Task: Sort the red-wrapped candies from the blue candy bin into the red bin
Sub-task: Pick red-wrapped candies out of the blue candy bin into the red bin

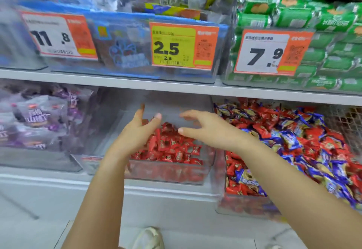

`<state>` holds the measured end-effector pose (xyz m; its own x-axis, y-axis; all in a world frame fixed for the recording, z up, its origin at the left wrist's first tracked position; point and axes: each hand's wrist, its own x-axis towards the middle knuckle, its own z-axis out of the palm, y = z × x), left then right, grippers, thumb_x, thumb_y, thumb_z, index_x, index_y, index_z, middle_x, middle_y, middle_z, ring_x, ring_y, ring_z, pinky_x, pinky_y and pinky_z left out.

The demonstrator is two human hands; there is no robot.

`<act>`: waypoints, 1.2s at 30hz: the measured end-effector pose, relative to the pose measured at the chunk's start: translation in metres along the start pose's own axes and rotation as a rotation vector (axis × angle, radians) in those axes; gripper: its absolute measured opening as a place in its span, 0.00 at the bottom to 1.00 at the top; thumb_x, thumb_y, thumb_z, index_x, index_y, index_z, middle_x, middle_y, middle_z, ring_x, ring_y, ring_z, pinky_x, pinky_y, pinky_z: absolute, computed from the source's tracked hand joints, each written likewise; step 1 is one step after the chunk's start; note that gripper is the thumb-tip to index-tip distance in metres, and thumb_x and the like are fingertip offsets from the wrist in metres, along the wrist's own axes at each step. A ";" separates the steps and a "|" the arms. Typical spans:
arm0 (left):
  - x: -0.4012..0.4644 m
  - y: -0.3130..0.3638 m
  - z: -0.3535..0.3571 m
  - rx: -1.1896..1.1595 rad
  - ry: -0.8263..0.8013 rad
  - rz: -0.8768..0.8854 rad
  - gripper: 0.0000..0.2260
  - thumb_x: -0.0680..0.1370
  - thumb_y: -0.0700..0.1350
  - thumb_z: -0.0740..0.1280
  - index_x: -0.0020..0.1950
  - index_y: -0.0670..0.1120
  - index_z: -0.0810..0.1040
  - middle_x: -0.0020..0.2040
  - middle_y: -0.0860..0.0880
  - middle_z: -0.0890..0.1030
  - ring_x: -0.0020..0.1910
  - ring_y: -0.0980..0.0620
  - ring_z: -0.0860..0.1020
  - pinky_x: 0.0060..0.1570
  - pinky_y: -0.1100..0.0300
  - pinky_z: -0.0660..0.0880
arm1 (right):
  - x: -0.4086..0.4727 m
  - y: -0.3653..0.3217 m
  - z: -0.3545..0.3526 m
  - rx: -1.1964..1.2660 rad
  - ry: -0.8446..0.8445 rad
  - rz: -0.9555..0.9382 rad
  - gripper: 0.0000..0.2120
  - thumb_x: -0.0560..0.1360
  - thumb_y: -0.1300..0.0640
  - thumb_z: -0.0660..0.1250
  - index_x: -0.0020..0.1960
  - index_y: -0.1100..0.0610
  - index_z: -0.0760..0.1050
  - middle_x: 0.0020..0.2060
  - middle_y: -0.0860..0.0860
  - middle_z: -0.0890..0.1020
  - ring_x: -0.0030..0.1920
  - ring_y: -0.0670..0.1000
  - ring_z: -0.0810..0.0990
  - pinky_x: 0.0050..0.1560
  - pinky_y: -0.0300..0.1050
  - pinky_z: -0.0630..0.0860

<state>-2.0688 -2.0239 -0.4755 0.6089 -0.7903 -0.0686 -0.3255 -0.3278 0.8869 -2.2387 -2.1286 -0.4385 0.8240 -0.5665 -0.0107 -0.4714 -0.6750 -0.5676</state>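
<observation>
A clear bin [172, 177] on the lower shelf holds a pile of red-wrapped candies [172, 146]. To its right a second clear bin [242, 205] is heaped with mixed blue and red candies [305, 144]. My left hand [137, 133] hovers over the left side of the red pile, fingers straight and pointing up toward the back. My right hand [207, 127] reaches across from the right above the same pile, fingers extended and spread. I see no candy held in either hand. The picture is motion-blurred.
A bin of purple packets [37, 123] stands to the left on the same shelf. The white upper shelf edge [176, 87] hangs just above my hands, carrying bins of blue packs [125, 50] and green packs [333, 39] with price tags. My shoe [149, 238] shows on the floor below.
</observation>
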 end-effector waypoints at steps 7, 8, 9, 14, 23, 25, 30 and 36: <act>0.001 0.011 0.007 -0.163 0.025 -0.020 0.12 0.80 0.55 0.59 0.54 0.49 0.75 0.56 0.45 0.79 0.53 0.47 0.78 0.57 0.50 0.75 | -0.089 0.050 -0.025 0.116 0.388 -0.017 0.08 0.77 0.56 0.66 0.51 0.44 0.80 0.46 0.37 0.82 0.50 0.35 0.78 0.50 0.27 0.70; -0.002 0.016 0.015 -0.157 -0.005 0.015 0.09 0.81 0.53 0.59 0.49 0.50 0.75 0.53 0.47 0.80 0.50 0.49 0.79 0.56 0.51 0.75 | -0.101 0.061 -0.028 0.138 0.406 0.026 0.09 0.77 0.57 0.66 0.49 0.43 0.79 0.44 0.36 0.82 0.48 0.35 0.78 0.48 0.28 0.70; -0.005 0.022 0.024 -0.149 -0.037 0.060 0.08 0.81 0.52 0.60 0.48 0.51 0.75 0.52 0.48 0.81 0.49 0.51 0.79 0.57 0.51 0.75 | -0.110 0.074 -0.030 0.145 0.421 0.077 0.10 0.77 0.57 0.66 0.47 0.41 0.79 0.41 0.36 0.82 0.46 0.36 0.79 0.47 0.31 0.71; -0.033 0.057 0.093 -0.067 -0.137 0.227 0.16 0.79 0.56 0.60 0.66 0.55 0.71 0.62 0.57 0.75 0.60 0.56 0.73 0.60 0.59 0.67 | -0.145 0.120 -0.049 0.046 0.557 0.227 0.07 0.77 0.55 0.65 0.49 0.45 0.80 0.45 0.40 0.82 0.44 0.39 0.78 0.47 0.40 0.72; -0.051 0.071 0.153 0.041 0.014 0.356 0.23 0.79 0.50 0.63 0.72 0.48 0.64 0.66 0.51 0.71 0.65 0.50 0.69 0.58 0.58 0.64 | -0.153 0.192 -0.096 -0.043 0.570 0.636 0.22 0.80 0.45 0.57 0.70 0.54 0.68 0.65 0.57 0.75 0.64 0.58 0.73 0.62 0.52 0.70; -0.049 0.072 0.156 0.092 0.034 0.366 0.26 0.79 0.50 0.63 0.75 0.46 0.60 0.71 0.48 0.68 0.69 0.48 0.66 0.62 0.59 0.62 | -0.139 0.196 -0.089 -0.155 0.489 0.705 0.27 0.80 0.40 0.52 0.73 0.55 0.64 0.67 0.60 0.71 0.66 0.61 0.70 0.64 0.53 0.68; -0.046 0.070 0.156 0.128 0.044 0.394 0.27 0.78 0.51 0.64 0.75 0.48 0.61 0.70 0.48 0.69 0.68 0.49 0.68 0.60 0.59 0.63 | -0.101 0.151 -0.060 -0.103 0.438 0.437 0.25 0.81 0.43 0.51 0.74 0.52 0.62 0.67 0.59 0.70 0.67 0.59 0.68 0.64 0.48 0.62; -0.045 0.066 0.154 0.136 0.028 0.425 0.28 0.78 0.50 0.64 0.76 0.48 0.59 0.71 0.49 0.67 0.69 0.52 0.66 0.59 0.63 0.61 | -0.103 0.111 -0.067 -0.173 0.079 0.254 0.23 0.77 0.35 0.54 0.67 0.41 0.71 0.61 0.51 0.79 0.59 0.45 0.76 0.65 0.48 0.69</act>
<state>-2.2293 -2.0895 -0.4841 0.4189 -0.8559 0.3033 -0.6420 -0.0429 0.7655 -2.3972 -2.1769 -0.4451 0.6493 -0.7576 -0.0668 -0.7110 -0.5736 -0.4067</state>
